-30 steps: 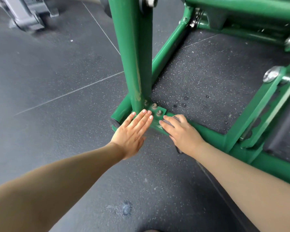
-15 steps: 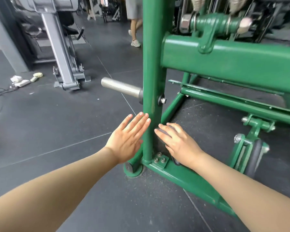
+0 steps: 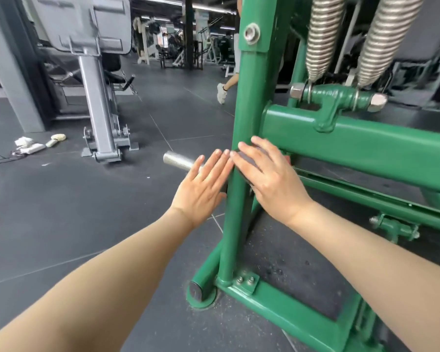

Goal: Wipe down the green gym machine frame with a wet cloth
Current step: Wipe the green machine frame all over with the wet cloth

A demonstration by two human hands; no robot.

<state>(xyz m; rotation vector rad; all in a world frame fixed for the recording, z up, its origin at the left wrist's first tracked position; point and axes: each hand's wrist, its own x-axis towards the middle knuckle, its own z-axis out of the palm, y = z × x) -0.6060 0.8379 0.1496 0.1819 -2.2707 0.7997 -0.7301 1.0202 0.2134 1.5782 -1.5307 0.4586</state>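
Gym floor (image 3: 87, 204): 2 flat, open-fingered hands, left (image 3: 203, 186), right (image 3: 269, 179), press 1 green post (image 3: 249, 118).

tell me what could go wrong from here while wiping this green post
1. The right hand presses a dark cloth on the green upright just below the springs and pivot bolt; wiping higher could snag cloth or fingers there.
2. The left hand sits flat beside the post in front of the steel peg; a fast stroke could knock into it.
3. Only a little cloth shows under the straight fingers, so it may slip out.
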